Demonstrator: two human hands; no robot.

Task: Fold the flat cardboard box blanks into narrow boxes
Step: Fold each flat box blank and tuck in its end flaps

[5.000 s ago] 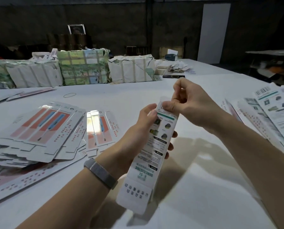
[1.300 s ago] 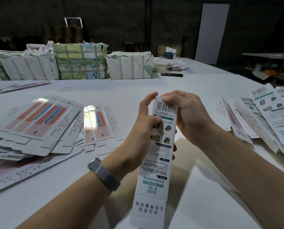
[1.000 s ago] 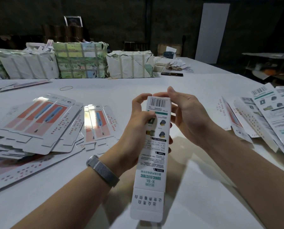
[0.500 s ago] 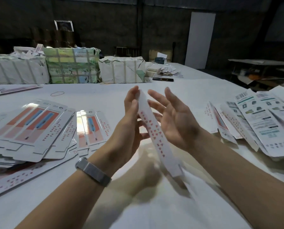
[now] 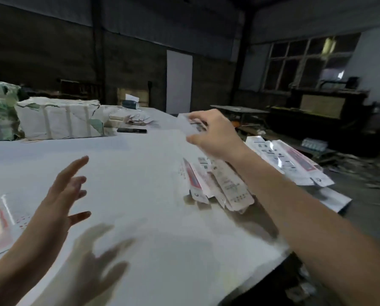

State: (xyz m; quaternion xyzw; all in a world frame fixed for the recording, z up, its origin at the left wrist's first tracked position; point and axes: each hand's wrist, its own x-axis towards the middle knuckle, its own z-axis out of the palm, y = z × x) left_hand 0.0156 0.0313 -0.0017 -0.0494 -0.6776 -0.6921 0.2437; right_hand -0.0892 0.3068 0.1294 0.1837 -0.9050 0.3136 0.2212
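Above table (image 5: 140, 173): right hand (image 5: 215, 135) grips folded box (image 5: 190, 124); left hand (image 5: 58, 199) spread, holding nothing.

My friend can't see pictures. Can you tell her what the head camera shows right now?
A person's right hand holds a narrow folded box out over a pile of boxes on a white table. The left hand hovers open and empty above the table. Wrapped bundles sit at the far edge in a dim workshop.
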